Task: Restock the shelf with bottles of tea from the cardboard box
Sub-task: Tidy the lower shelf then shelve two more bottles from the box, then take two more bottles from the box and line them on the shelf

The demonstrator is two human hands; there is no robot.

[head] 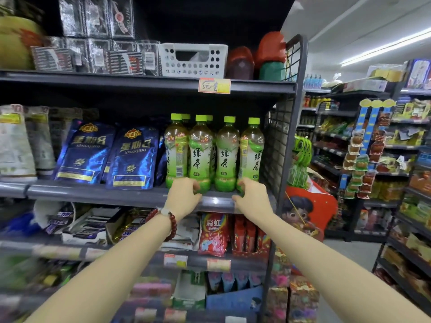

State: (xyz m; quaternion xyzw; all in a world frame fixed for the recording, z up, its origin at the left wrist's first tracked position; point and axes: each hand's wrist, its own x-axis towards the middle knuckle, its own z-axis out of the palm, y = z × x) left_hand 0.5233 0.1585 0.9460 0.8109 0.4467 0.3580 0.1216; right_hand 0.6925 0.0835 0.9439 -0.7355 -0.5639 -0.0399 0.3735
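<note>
Both hands at shelf (121, 193) front edge: left hand (184, 197) curled round second bottle (200, 157) base, right hand (250, 198) gripping rightmost bottle (251, 155) base.

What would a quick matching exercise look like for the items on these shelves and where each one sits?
Things:
1. green tea bottles
2. blue foil bags
3. white perforated basket
4. Skittles bag

Places:
A. top shelf, above the bottles
B. middle shelf, right end
C. shelf below the bottles
D. middle shelf, left of the bottles

Pairs: 1-B, 2-D, 3-A, 4-C
</note>
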